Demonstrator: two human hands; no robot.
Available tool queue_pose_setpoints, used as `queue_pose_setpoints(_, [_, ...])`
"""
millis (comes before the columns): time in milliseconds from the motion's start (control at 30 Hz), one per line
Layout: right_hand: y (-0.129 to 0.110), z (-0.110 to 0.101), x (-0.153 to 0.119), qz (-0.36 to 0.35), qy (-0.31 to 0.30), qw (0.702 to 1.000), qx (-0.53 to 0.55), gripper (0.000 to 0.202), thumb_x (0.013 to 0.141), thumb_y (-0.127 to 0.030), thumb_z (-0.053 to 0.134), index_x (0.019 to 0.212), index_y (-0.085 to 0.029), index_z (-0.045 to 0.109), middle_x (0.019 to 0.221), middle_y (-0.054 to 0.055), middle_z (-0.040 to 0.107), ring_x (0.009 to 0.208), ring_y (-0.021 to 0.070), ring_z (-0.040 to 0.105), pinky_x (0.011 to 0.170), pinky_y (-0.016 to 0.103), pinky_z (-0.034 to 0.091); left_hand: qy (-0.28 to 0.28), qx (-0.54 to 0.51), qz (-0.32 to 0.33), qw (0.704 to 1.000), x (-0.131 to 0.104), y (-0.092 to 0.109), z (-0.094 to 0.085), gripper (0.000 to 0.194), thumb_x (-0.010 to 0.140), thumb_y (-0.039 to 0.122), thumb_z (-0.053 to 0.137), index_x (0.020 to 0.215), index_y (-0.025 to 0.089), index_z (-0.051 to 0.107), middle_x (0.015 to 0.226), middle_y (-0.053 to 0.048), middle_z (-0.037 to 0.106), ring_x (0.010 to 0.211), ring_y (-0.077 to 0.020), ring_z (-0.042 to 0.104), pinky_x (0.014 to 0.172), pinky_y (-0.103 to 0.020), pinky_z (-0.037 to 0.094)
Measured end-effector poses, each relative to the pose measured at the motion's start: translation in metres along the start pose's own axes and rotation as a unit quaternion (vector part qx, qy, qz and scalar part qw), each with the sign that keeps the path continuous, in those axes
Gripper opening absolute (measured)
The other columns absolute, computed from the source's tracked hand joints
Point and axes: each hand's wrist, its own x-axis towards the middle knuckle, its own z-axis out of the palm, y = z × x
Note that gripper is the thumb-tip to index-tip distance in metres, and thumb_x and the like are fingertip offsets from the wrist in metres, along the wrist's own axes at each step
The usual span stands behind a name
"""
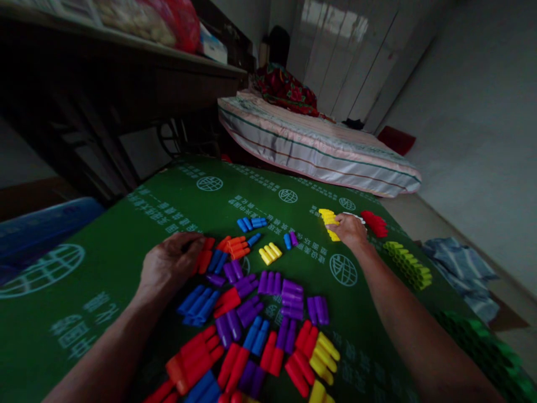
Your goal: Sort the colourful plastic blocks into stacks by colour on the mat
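My left hand rests at the left edge of the pile, its fingers bent against orange pieces. On the right, my right hand has its fingers closed on a row of yellow pieces. Between the hands lie a small yellow group, blue pieces and a blue-and-purple pair. Nearer to me, many purple, red and blue tube-shaped pieces are spread in small joined groups. Whether my left fingers grip an orange piece is partly hidden.
Beyond my right hand are white pieces, a red group, a lime row and a green stack. All lie on the green printed surface. A dark table stands at the left, a bed behind.
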Motion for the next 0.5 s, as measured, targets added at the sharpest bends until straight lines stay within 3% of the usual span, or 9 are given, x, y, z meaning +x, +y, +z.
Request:
queue_pose_setpoints(233, [-0.001,-0.001,-0.001,0.004,0.008,1.0,-0.007,0.039,0.076,-0.052,0.064,0.105,-0.027,0.071,0.106,0.007,0.072,0.098,0.0242,0.066,0.074,0.031,0.049,-0.003,-0.004,0.009,1.0,0.001,0.0,-0.001,0.044,0.07,0.049,0.043,0.095,0.023,0.069,0.1,-0.004,0.072,0.092,-0.0223,0.065,0.079,-0.03,0.048])
queue_pose_setpoints(500, [0.008,-0.017,0.0,0.014,0.037,0.999,-0.001,0.046,0.088,-0.057,0.042,0.094,-0.025,0.074,0.093,0.009,0.074,0.09,0.0236,0.067,0.069,0.03,0.047,-0.004,0.003,-0.001,1.0,-0.001,0.005,-0.003,0.047,0.068,0.049,0.043,0.096,0.023,0.07,0.1,-0.004,0.072,0.093,-0.0236,0.064,0.082,-0.031,0.049])
